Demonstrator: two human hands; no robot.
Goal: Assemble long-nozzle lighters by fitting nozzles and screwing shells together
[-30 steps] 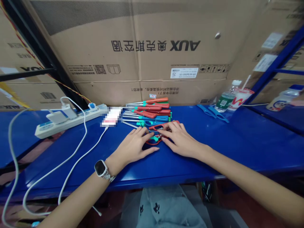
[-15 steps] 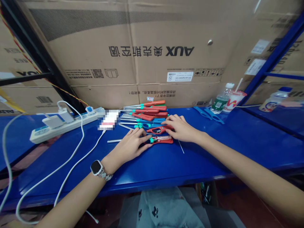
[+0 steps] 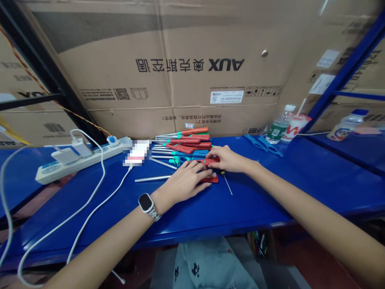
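On a blue desk [image 3: 255,208], the right hand [image 3: 224,158] pinches the right end of a red casing [image 3: 205,161]. Just nearer the wearer, a red lighter [image 3: 213,179] lies beneath the left hand [image 3: 189,180], whose fingers hide whether they grip it.

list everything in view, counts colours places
table: one, blue, centre
cardboard boxes: several, brown, behind
lighters: several, red and blue, centre
handle casings: two, red, near lighters
thin rod: one, yellow-ended, right of casings
flat pieces: two, blue, right
water bottle: one, green-labelled, right
cup: one, red-white, right
second bottle: one, blue-capped, far right
blurred item: one, white-pink, left
power strip: one, white, left
cables: several, white, left
posts: two, black left, blue right
cloth: one, grey, front
watch: one, white, front left
left hand: one, bare, over lower casing
right hand: one, bare, at upper casing
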